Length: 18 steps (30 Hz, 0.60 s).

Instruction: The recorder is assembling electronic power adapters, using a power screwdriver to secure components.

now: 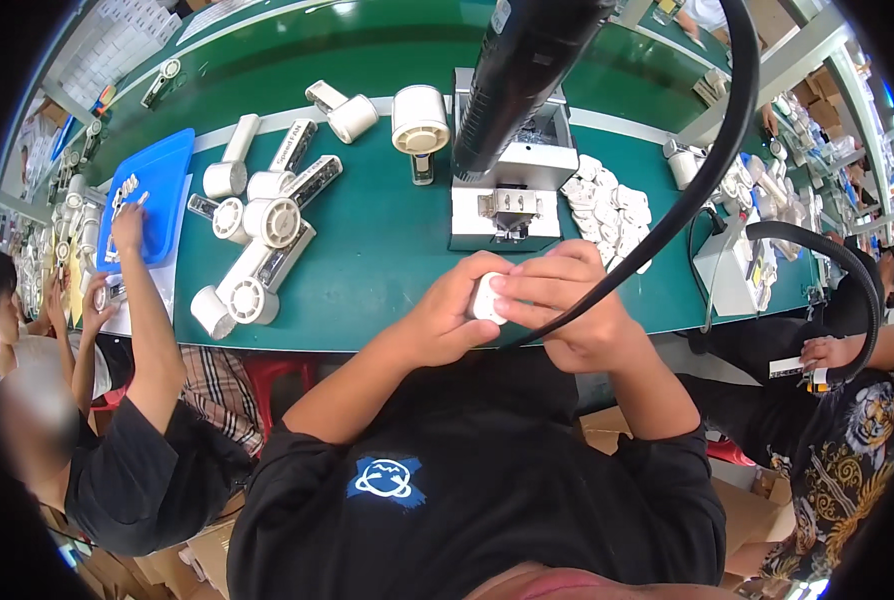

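Note:
My left hand (445, 312) is closed round a small white rounded plastic piece (486, 298), just in front of the table's near edge. The fingertips of my right hand (575, 308) press on the same piece from the other side, partly covering it. Ahead of my hands stands a screw-feeder box (482, 225) with a metal mechanism on its front. To its right lies a heap of similar flat white plastic pieces (607, 212). Several white handheld fans (264, 250) are spread over the green table (357, 270) on the left.
A thick black cylindrical tool (527, 80) hangs over the box, and a black hose (702, 190) curves down past my right hand. On the left, a co-worker's arm (142, 290) reaches into a blue tray (172, 185). Another person's hand (832, 352) is at the right.

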Motion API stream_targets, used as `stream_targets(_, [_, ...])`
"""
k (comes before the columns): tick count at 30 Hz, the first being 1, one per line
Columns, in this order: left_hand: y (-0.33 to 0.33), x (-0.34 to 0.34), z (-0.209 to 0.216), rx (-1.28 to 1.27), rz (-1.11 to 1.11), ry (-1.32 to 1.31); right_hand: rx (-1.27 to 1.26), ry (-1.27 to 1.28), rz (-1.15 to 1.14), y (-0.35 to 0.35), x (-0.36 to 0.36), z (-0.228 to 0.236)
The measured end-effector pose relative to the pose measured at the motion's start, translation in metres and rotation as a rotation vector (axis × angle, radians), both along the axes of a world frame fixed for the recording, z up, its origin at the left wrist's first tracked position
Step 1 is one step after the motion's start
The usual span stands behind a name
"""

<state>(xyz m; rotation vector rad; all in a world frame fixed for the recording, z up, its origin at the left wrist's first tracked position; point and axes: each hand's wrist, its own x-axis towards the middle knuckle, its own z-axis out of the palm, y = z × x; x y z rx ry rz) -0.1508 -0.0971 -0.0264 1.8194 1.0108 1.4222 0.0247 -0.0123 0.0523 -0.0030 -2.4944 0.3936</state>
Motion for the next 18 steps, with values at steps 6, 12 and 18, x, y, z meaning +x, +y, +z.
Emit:
stream_targets(6, [-0.009,0.012,-0.002,-0.078,0.103,-0.339,-0.493,0.667,-0.066,0.039,-0.087,0.038])
stream_targets(12, [-0.008,0.001,-0.012,0.161,0.301,-0.04,-1.001,0.558,-0.041,0.036,-0.083,0.041])
stream_targets(18, [-0.003,0.0,-0.013,0.134,0.286,-0.062,-1.057,0.596,-0.048,0.054,-0.066,0.015])
